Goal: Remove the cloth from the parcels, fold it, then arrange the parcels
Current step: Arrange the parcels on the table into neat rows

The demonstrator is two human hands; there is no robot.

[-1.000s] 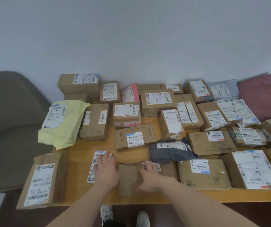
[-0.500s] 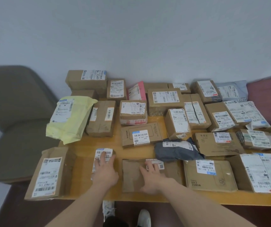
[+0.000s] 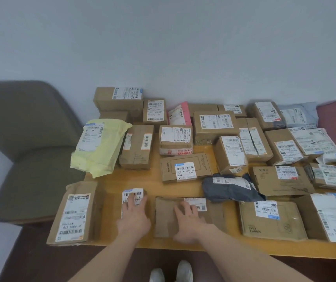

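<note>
While no cloth covers the parcels, well into the arranging step, judging by the bare labels. Left hand (image 3: pixel 134 214) flat on a small white-labelled brown parcel (image 3: pixel 133 200), right hand (image 3: pixel 187 217) flat with relaxed fingers on a wide flat brown cardboard parcel (image 3: pixel 185 217) at the front edge of the wooden desk (image 3: pixel 142 182). Next, probably sliding both into line beside the neighbours.

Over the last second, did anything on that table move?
Hardly. The left hand rests on the small labelled parcel and the right hand on the flat brown parcel, as before. Neither parcel visibly shifted; only the view changed slightly. The other parcels stayed put.
</note>
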